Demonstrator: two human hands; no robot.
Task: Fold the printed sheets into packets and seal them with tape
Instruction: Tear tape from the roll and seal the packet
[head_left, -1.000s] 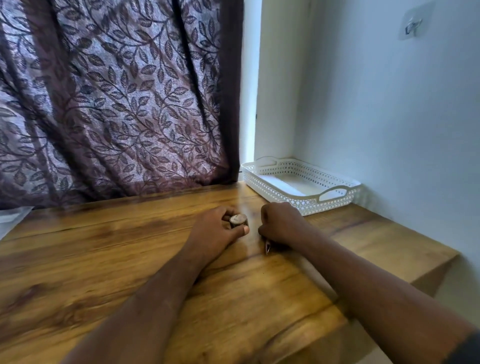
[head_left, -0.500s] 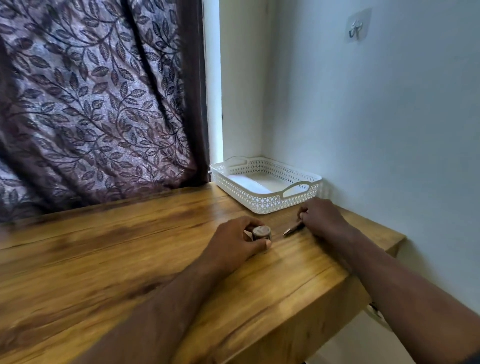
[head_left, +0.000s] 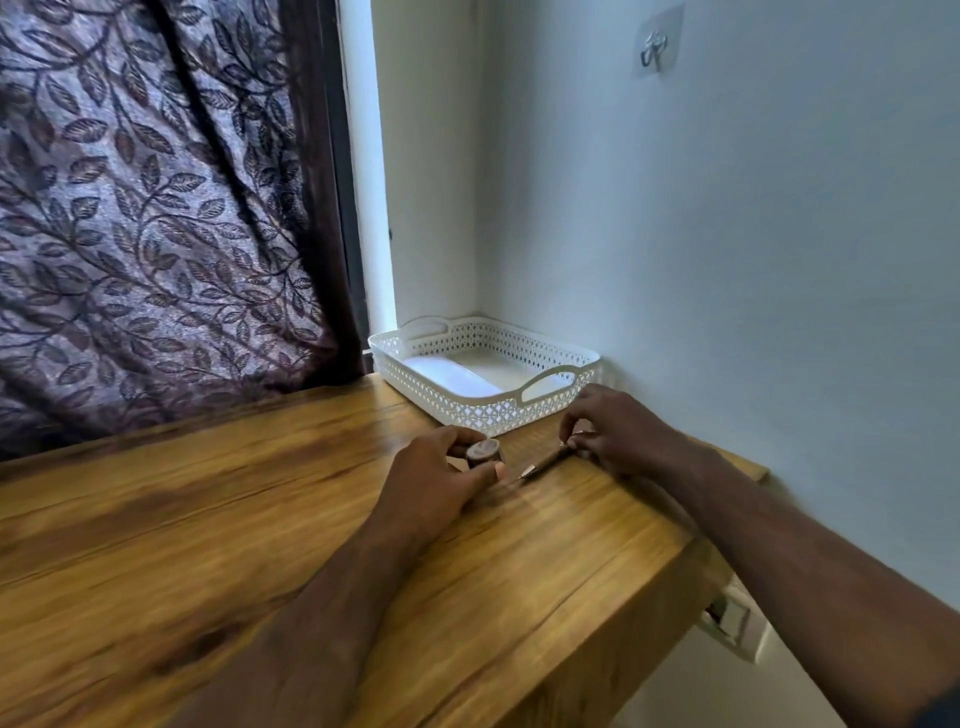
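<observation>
Right hand (head_left: 618, 431) has drawn away from left hand (head_left: 436, 480) and pinches the pen (head_left: 545, 462); left hand grips the tape roll (head_left: 484, 451) on the table (head_left: 208, 519).

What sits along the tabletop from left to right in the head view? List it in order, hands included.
Left hand, gripping the roll → small brown roll → thin pen-like stick → right hand, pinching the stick's right end. The white basket spans several of these, so it is left out.
</observation>
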